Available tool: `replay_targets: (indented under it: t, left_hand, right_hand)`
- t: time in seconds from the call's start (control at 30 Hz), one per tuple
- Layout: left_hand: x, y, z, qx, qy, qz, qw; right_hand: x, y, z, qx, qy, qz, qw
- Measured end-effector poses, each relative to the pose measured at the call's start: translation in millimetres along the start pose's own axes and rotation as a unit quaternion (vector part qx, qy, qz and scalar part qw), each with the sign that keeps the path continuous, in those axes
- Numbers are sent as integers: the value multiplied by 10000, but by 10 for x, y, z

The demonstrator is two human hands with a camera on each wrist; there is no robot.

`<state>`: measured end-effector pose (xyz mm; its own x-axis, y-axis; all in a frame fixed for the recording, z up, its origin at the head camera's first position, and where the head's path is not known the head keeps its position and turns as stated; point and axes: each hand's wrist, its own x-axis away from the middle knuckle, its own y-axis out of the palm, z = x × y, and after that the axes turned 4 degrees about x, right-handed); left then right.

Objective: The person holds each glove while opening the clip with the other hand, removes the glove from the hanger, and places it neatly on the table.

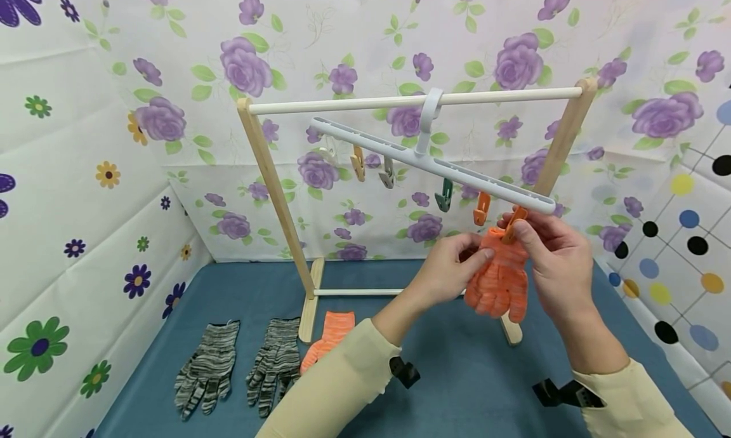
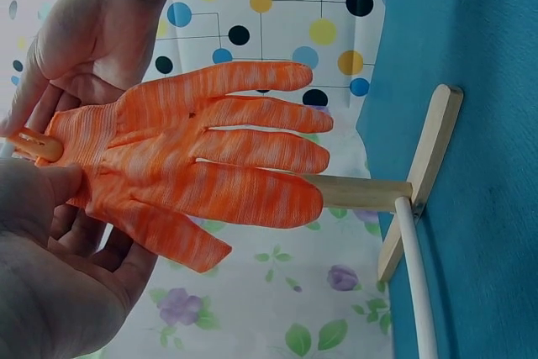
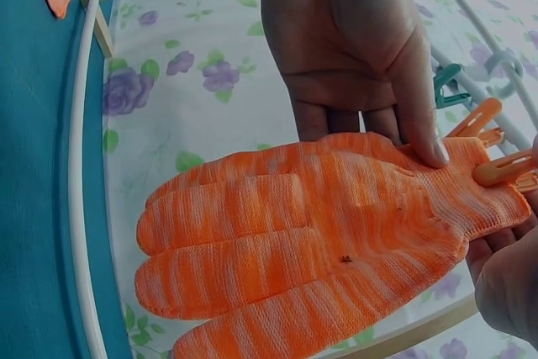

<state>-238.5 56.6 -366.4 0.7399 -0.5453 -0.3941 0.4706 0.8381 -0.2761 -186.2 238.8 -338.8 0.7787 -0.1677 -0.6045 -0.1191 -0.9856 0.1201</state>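
Note:
An orange knit glove (image 1: 499,273) hangs fingers down below the low right end of a pale grey clip hanger (image 1: 422,159). My left hand (image 1: 451,266) grips its cuff, the thumb pressed on the near side, as the left wrist view also shows. My right hand (image 1: 556,254) pinches an orange clothespin (image 1: 516,222), whose tip lies over the cuff (image 3: 504,170). Whether that clothespin bites the fabric is hard to tell. Another orange clip (image 1: 481,208) and a green clip (image 1: 444,195) dangle just left of the hands.
The hanger hooks over the white rod (image 1: 354,105) of a wooden stand (image 1: 274,190), tilted down to the right. Grey, yellow and white clips hang on its left half. Two grey-black gloves (image 1: 208,365) and another orange glove (image 1: 331,336) lie on the blue cloth at left.

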Motion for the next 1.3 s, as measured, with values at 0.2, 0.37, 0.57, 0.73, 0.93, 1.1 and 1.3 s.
replay_targets:
  t: [0.2,0.37,0.57,0.73,0.93,1.1,1.3]
  left_hand:
    - [5,3,9,-15,-29,31,10000]
    - [9,4,10,-81,-42,67,9999]
    - [15,-4,11,-212,-51,98,9997]
    - [22,-8,4,-209,-42,87,9997]
    - [35,-19,-5,-227,-40,70,9997]
    - [49,-29,-26,-382,-18,78,9992]
    - [68,-43,-36,-444,-19,91,9990]
  right_hand:
    - [1,10,-6,-96,-16,78,9999]
    - [4,20,-3,-160,30,143,9998]
    - [2,28,6,-234,41,209,9995]
    - [2,35,11,-230,77,260,9994]
    - [1,41,12,-256,28,284,9993]
    - [-2,40,11,-295,-60,286,9991]
    - [-2,39,13,-368,-80,252,9990]
